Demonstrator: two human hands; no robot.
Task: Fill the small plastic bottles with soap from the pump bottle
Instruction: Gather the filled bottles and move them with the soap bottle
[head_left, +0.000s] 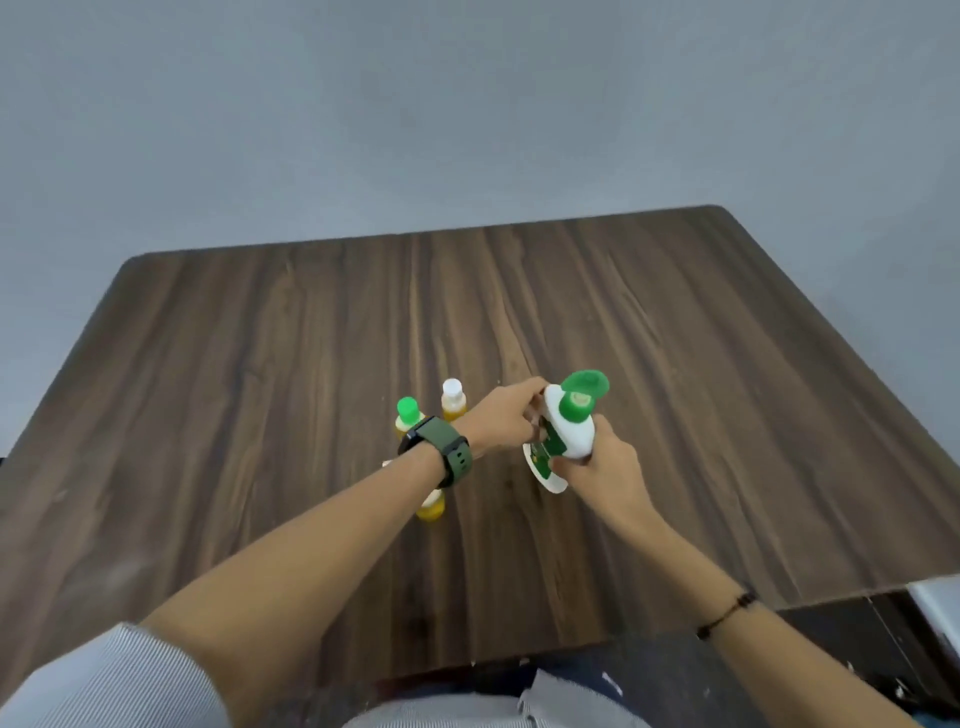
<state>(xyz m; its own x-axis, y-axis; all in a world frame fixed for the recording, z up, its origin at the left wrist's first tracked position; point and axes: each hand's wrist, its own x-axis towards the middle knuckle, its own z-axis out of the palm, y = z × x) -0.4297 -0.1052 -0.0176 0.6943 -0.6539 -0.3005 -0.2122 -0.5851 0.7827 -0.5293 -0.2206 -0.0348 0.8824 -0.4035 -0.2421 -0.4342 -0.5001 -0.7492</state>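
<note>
- Desk (675, 364): dark wood grain, seen from above; the far edge meets a grey wall (467, 104).
- Pump bottle (569, 434): white body, green label, green pump head (584, 392); tilted, base toward the near edge, pump head toward the far edge; located near the middle of the desk; whether the base rests on the desk cannot be told.
- Right hand (602, 470): grip closed around the lower body of the pump bottle, from the near side.
- Left hand (506, 418): fingers curled against the upper left side of the pump bottle, by its shoulder; whether anything else is held in this grip cannot be told.
- Green watch (436, 449): worn on the left wrist.
- Dark bracelet (727, 610): worn on the right forearm.
- Green-capped bottle (408, 413): small, yellow content, upright, left of the pump bottle, partly hidden by the left wrist.
- White-capped bottle (453, 400): small, yellow content, upright, just beside the green-capped bottle, on its right, toward the far edge.
- Third bottle (432, 506): small, yellow content, mostly hidden beneath the left forearm, nearer the near edge; cap not visible.
- Grey striped sleeve (104, 675): seen at the lower left.
</note>
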